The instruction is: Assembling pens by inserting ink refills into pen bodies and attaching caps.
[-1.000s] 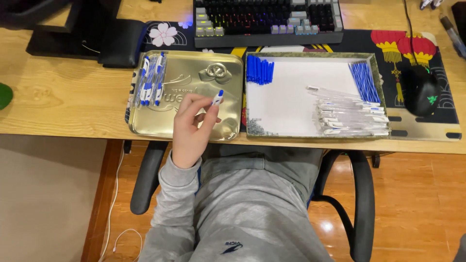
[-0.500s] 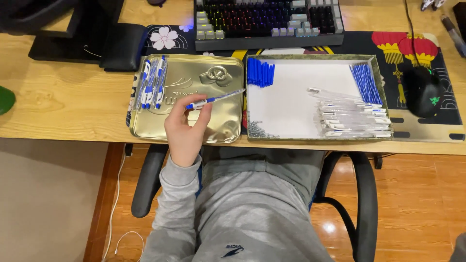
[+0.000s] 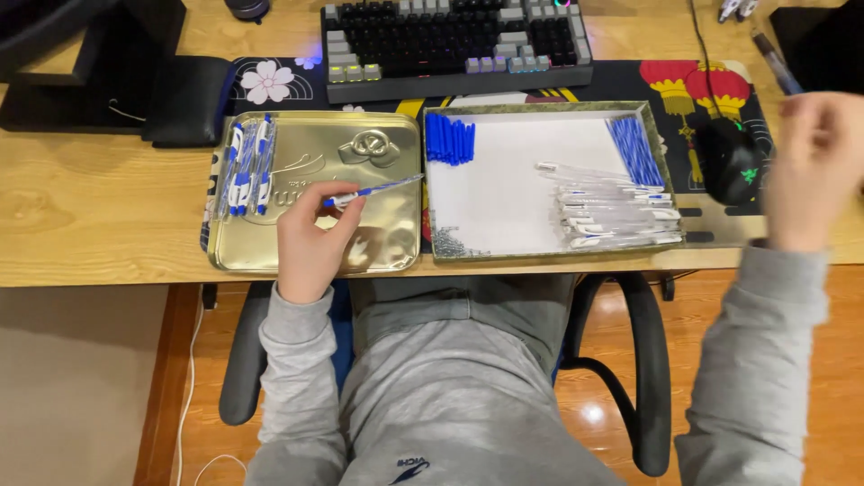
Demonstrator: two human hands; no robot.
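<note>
My left hand (image 3: 310, 241) hovers over the gold metal tray (image 3: 387, 144) and pinches a clear pen with blue tip (image 3: 376, 189), held nearly level and pointing right. Several finished blue-and-white pens (image 3: 247, 166) lie in a row at that tray's left end. My right hand (image 3: 814, 166) is raised at the far right, blurred, fingers curled, with nothing visible in it. The white-lined tray (image 3: 513, 189) holds blue caps (image 3: 448, 139), blue refills (image 3: 635, 148), a heap of clear pen barrels (image 3: 612, 207) and small springs (image 3: 447, 243).
A keyboard (image 3: 454, 40) stands behind the trays on a patterned desk mat (image 3: 720, 90). A black mouse (image 3: 729, 160) sits right of the white tray. A monitor base (image 3: 99, 81) is at the back left. My lap and a chair are below the desk edge.
My left hand has turned the pen from upright to nearly level. My right hand and sleeve have come into view at the far right, raised and blurred.
</note>
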